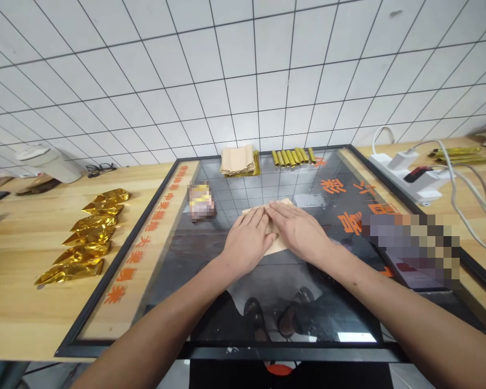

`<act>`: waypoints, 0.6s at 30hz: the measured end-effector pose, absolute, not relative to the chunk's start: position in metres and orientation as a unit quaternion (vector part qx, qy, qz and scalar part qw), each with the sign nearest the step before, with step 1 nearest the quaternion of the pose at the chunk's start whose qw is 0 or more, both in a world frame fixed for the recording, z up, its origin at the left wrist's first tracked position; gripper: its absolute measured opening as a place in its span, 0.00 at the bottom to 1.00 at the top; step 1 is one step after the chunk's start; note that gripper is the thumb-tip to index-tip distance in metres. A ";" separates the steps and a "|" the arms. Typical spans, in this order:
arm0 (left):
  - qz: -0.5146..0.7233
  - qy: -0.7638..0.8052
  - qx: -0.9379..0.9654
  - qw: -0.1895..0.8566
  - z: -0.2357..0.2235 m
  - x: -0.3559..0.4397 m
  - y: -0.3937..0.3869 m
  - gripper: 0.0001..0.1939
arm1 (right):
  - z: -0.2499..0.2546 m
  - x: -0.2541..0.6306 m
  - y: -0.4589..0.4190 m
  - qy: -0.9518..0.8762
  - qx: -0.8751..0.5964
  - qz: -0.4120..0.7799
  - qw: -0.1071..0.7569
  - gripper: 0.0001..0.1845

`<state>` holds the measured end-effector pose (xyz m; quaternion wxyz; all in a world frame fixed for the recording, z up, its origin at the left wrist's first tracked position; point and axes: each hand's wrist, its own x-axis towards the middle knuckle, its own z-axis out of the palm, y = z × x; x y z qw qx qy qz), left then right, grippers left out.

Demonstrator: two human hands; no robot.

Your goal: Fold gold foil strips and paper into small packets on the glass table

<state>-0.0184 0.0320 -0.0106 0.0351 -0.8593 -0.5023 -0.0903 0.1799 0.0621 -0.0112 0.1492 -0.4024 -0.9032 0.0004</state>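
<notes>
A sheet of brown kraft paper (pixel 278 246) lies on the glass panel (pixel 194 259). My left hand (pixel 246 237) rests flat on its left part, fingers stretched out and thumb apart. On the right part my right hand (pixel 298 227) also lies flat, with its fingertips close to those of the left. Both hands press down on the paper and cover much of it, so its exact shape and any folds are hidden. Behind them stands a stack of brown paper pieces (pixel 237 160), with gold foil showing beneath.
Several gold rolls (pixel 291 157) lie near the wall. A blurred bundle (pixel 201 202) sits left of my hands. Crumpled gold foil pieces (pixel 89 232) line the left table. At right are a pixelated phone-like device (pixel 417 270) and a white power strip (pixel 413 178) with cables.
</notes>
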 end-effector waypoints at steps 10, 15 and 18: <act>-0.090 -0.506 -0.856 0.054 -0.008 -0.021 0.031 0.27 | -0.006 0.178 0.065 -0.874 -0.470 -0.026 0.118 0.29; -0.091 -0.535 -0.839 0.044 -0.006 -0.021 0.030 0.30 | 0.003 0.181 0.067 -0.853 -0.512 -0.027 0.098 0.26; -0.092 -0.533 -0.840 0.039 -0.005 -0.020 0.030 0.29 | 0.003 0.178 0.065 -0.852 -0.509 -0.028 0.117 0.27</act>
